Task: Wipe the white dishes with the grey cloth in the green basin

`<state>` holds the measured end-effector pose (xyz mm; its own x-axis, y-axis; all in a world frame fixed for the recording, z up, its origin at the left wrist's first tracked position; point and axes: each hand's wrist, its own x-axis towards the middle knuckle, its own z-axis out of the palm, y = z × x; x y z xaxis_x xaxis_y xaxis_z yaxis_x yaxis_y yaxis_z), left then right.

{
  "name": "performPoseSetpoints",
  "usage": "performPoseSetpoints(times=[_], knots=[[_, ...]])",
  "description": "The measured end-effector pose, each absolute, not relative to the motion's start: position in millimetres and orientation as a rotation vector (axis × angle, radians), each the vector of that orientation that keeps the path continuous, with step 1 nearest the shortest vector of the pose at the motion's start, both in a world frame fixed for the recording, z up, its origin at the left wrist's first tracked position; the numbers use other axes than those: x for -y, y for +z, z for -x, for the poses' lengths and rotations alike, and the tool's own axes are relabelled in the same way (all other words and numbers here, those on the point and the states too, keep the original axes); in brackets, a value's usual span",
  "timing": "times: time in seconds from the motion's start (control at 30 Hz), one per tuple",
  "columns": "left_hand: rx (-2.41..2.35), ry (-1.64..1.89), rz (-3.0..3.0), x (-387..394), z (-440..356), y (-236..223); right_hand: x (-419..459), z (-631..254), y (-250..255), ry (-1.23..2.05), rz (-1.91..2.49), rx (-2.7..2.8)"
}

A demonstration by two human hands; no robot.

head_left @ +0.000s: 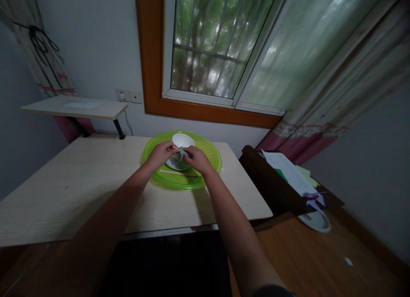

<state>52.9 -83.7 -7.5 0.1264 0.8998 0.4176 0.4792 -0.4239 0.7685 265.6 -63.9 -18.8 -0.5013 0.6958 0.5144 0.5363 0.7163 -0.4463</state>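
A round green tray (209, 156) rests on the table and holds a white bowl (182, 139). Nearer to me, a white dish (177, 164) sits partly hidden under my hands. My left hand (161, 154) pinches a thin, light chopstick (175, 148) above the dish. Closed on a small grey cloth (181, 153), my right hand (196, 157) brings it against the far end of that chopstick. Another pale chopstick (179, 173) lies across the front of the tray, below my hands; whether it is one or a pair I cannot tell.
The pale wooden table (80, 181) carries a raised shelf (73, 107) at its left back. Behind it are a wall socket (128, 95) and a barred window (218, 45). To the right stands a dark cabinet (272, 181) with papers (288, 169) on top.
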Motion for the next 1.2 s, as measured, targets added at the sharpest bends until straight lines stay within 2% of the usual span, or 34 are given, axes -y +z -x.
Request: performPoseSetpoints(times=[0.33,0.73,0.97,1.2], knots=[[-1.391,1.196,-2.001,85.5,-51.1,-6.0,68.0,-264.0,-15.8,0.454,0.944,2.066],[-1.284,1.159,-1.94,86.4,-50.8,-8.3,71.8,-263.0,-9.8,0.469,0.82,2.107],[-1.249,1.124,-1.962,88.7,-50.9,-6.5,67.5,-261.8,-12.8,0.478,0.932,1.987],[-1.239,1.123,-1.97,86.3,-49.8,-9.0,70.4,-259.8,-14.0,0.521,0.762,2.042]])
